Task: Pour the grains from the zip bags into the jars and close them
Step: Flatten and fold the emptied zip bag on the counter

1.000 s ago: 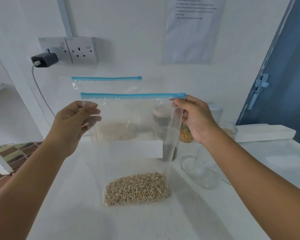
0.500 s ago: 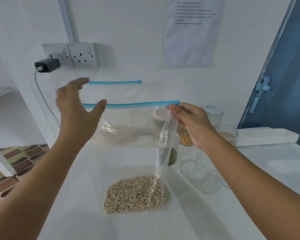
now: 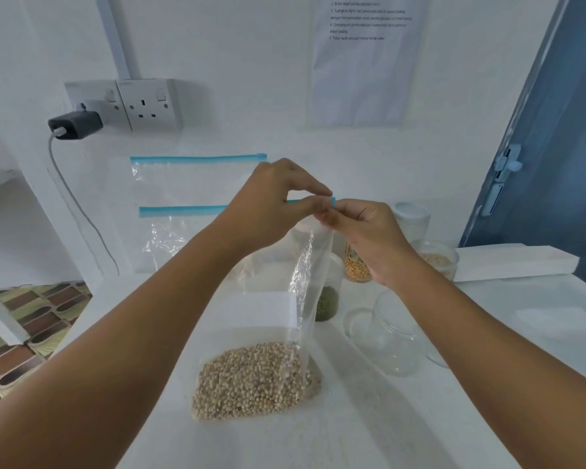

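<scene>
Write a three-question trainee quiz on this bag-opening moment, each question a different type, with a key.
1. True or false: both hands pinch the same end of the front zip bag's blue strip.
2. Multiple choice: the beans lie in A) the bottom of the bag, B) the clear jar, C) a bowl.
3. Fill in: the empty clear jar lies on its ____.

Key: 1 true: left hand and right hand meet at the right end. 2 A. 3 side.
</scene>
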